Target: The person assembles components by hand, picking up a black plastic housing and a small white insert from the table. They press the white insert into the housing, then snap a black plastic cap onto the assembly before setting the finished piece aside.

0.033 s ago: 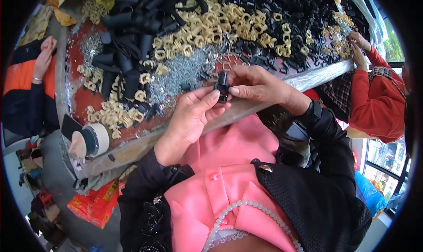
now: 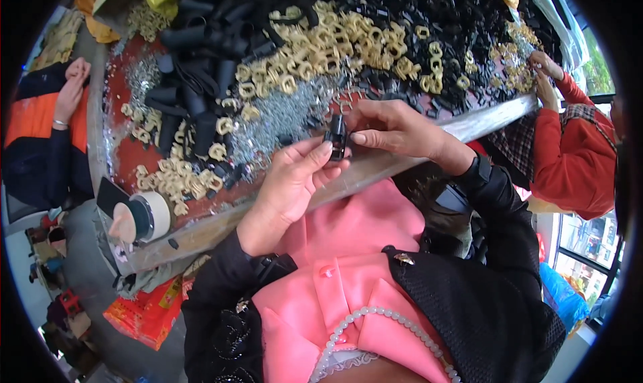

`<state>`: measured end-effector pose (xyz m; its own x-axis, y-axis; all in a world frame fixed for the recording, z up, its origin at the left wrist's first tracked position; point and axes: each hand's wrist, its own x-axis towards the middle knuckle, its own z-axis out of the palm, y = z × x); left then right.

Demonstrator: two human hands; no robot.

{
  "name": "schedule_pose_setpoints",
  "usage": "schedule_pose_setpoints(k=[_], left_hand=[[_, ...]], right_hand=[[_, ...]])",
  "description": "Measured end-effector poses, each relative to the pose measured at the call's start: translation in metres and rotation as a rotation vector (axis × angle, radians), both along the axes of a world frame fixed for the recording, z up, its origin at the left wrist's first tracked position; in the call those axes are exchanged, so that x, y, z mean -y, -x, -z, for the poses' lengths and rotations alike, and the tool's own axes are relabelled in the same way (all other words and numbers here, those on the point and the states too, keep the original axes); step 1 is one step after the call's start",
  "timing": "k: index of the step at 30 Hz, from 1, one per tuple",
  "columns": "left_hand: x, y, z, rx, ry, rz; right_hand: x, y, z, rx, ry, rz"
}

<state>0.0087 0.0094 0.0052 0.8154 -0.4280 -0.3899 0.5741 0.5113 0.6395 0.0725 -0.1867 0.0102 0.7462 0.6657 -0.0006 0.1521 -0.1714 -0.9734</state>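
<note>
A small black plastic part [image 2: 337, 140], with a narrow round upper end and a wider blocky lower end, stands upright between my hands above the table's near edge. My left hand [image 2: 301, 172] pinches its lower end between thumb and curled fingers. From the right, my right hand [image 2: 398, 130] has its bent fingers and thumb closed in at the part's upper side; the exact contact of those fingertips is partly hidden. Just beyond my hands lie a heap of small silvery metal pieces [image 2: 274, 115] and a pile of cream-coloured ring-shaped parts [image 2: 328, 48].
Black tube-like pieces [image 2: 194, 92] and many small black parts cover the red tabletop [image 2: 130, 155]. A roll of tape [image 2: 153, 215] sits at the near left corner. One person's clasped hands [image 2: 72, 85] are at left; another person's hands [image 2: 546, 71] work at right.
The view has shifted very slightly. Both hands keep nearly the same hold on the black part.
</note>
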Motion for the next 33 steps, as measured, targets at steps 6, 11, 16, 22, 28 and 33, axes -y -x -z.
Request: schedule_pose_setpoints(k=[6, 11, 16, 22, 28, 33], left_hand=[[-0.002, -0.009, 0.004, -0.12, 0.045, -0.096], [-0.002, -0.009, 0.001, -0.109, 0.076, -0.13], [-0.004, -0.01, 0.004, -0.126, 0.089, -0.14], [0.002, -0.011, 0.002, -0.09, 0.09, -0.135], [0.005, -0.009, 0.006, -0.115, 0.12, -0.136], [0.008, -0.007, 0.006, -0.138, 0.114, -0.151]], right_hand=[[0.007, -0.052, 0.005, 0.939, 0.678, 0.255], [0.009, -0.064, 0.019, 0.985, 0.62, 0.258], [0.008, -0.058, 0.012, 0.734, 0.371, 0.332], [0.004, -0.047, 0.006, -0.08, -0.245, 0.354], [-0.003, -0.023, 0.009, -0.25, -0.349, 0.331], [-0.012, -0.005, -0.01, -0.385, -0.379, 0.298]])
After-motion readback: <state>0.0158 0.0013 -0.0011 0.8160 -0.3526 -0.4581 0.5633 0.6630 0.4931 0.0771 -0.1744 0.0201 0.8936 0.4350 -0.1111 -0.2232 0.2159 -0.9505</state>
